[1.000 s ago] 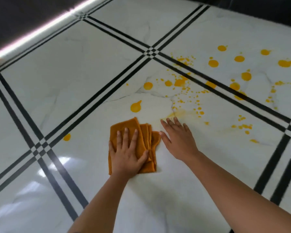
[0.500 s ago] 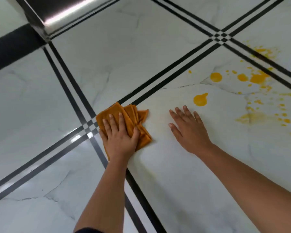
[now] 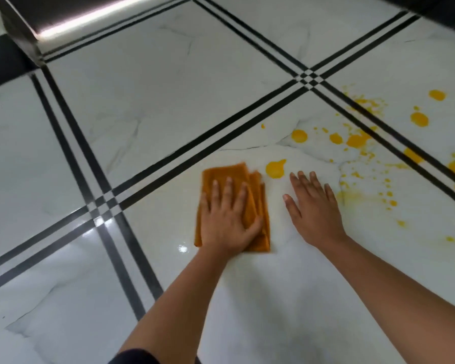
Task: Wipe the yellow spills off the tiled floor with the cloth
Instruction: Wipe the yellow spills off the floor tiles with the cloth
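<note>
Both hands lie flat with fingers spread: my left hand presses the folded orange cloth onto the tiled floor, and my right hand rests bare on the tile just beside it, holding nothing. The nearest yellow blob sits just past the cloth's far right corner. I judge the best stroke is a firm, even-weighted push over it, gathering the mess rather than smearing it toward the scattered spills beyond.
</note>
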Demonstrator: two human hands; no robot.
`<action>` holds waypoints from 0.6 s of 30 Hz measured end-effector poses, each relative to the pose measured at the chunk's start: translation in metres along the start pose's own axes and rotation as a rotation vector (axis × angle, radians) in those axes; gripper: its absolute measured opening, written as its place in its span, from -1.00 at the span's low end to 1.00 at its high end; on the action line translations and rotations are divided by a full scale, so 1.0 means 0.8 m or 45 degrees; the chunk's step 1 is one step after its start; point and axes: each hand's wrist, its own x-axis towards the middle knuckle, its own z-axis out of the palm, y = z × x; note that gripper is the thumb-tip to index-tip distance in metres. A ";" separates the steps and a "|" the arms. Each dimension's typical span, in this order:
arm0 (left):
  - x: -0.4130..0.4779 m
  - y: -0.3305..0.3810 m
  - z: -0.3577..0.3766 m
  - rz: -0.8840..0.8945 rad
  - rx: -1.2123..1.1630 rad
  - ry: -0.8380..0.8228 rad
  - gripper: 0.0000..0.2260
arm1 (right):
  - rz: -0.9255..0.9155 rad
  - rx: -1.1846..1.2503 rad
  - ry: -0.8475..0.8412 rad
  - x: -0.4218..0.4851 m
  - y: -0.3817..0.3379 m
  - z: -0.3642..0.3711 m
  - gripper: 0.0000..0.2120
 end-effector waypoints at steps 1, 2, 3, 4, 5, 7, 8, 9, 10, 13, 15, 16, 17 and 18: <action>0.003 0.019 0.002 0.087 0.032 -0.039 -0.26 | 0.014 -0.011 0.019 0.003 0.017 -0.007 -0.25; 0.017 0.026 0.002 0.123 0.051 -0.046 -0.24 | 0.018 -0.021 0.021 0.004 0.029 -0.013 -0.25; 0.042 0.034 0.000 0.088 0.048 -0.024 -0.22 | 0.006 -0.036 0.016 0.005 0.046 -0.018 -0.25; 0.065 0.030 -0.004 -0.011 0.034 0.001 -0.21 | -0.012 -0.051 0.002 0.004 0.053 -0.020 -0.25; 0.088 0.033 -0.010 -0.130 0.020 0.017 -0.22 | -0.026 -0.066 -0.002 0.005 0.068 -0.023 -0.25; 0.110 0.052 -0.011 -0.254 0.012 0.024 -0.26 | -0.025 -0.079 0.009 0.009 0.097 -0.030 -0.25; 0.106 0.068 -0.008 -0.196 0.040 0.018 -0.27 | -0.020 -0.083 0.012 0.010 0.112 -0.033 -0.24; 0.096 0.090 -0.004 -0.054 0.076 -0.001 -0.27 | -0.015 -0.089 0.018 0.011 0.130 -0.036 -0.22; 0.086 0.114 0.001 0.138 0.117 -0.029 -0.27 | -0.011 -0.110 0.025 0.013 0.149 -0.041 -0.18; 0.098 0.143 0.007 0.507 0.226 -0.085 -0.27 | -0.057 -0.180 0.002 0.012 0.191 -0.047 -0.15; 0.136 0.152 0.004 0.307 0.145 -0.019 -0.24 | -0.084 -0.192 -0.043 0.004 0.212 -0.049 -0.19; 0.147 0.158 0.005 0.151 0.100 0.015 -0.23 | -0.082 -0.194 -0.057 0.000 0.222 -0.049 -0.22; 0.148 0.173 0.007 0.050 0.084 0.031 -0.22 | -0.064 -0.192 -0.069 -0.007 0.232 -0.050 -0.25; 0.136 0.190 0.011 0.045 0.095 0.032 -0.22 | -0.048 -0.187 -0.066 -0.013 0.241 -0.051 -0.28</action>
